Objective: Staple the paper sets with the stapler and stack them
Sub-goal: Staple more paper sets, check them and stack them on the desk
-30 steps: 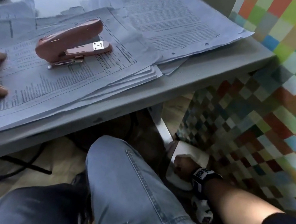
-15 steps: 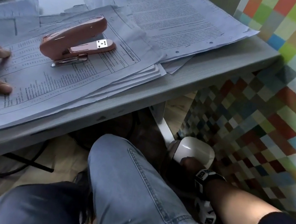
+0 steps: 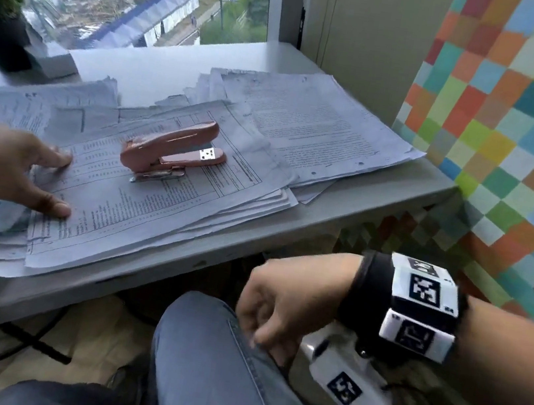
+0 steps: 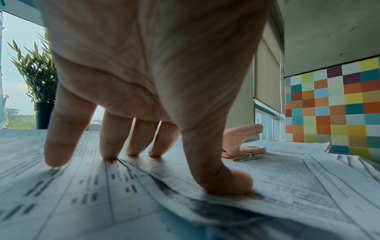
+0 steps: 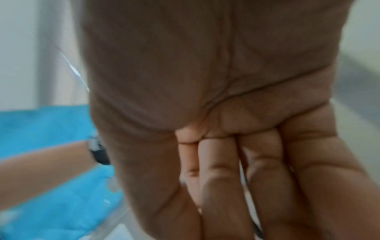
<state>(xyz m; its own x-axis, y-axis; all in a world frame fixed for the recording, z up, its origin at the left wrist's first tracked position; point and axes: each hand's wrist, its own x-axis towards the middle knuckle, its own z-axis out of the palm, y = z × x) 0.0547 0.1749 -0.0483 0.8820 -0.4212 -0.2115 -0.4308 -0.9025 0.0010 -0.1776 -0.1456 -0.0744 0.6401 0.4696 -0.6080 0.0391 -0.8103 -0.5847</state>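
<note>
A pink stapler [image 3: 173, 150] [image 4: 240, 141] lies closed on top of a fanned stack of printed paper sets [image 3: 138, 218] on the grey table. A second stack of papers [image 3: 312, 122] lies behind it to the right. My left hand [image 3: 53, 182] [image 4: 168, 168] presses on the near stack's left side with thumb and fingertips spread, left of the stapler and not touching it. Below the table edge, my right hand [image 3: 267, 341] [image 5: 236, 178] hangs over my knee with its fingers relaxed and nothing in it. The right wrist view is blurred.
The table's front edge [image 3: 289, 226] runs between my two hands. My jeans-clad knee [image 3: 216, 368] is under the right hand. A white rounded object [image 3: 306, 368] sits low behind that wrist. A checked colourful wall [image 3: 511, 135] stands right, a potted plant [image 3: 0, 6] far left.
My right hand has come up from the floor beside the white object to above my knee. The head view has tilted up. The left hand stays on the papers.
</note>
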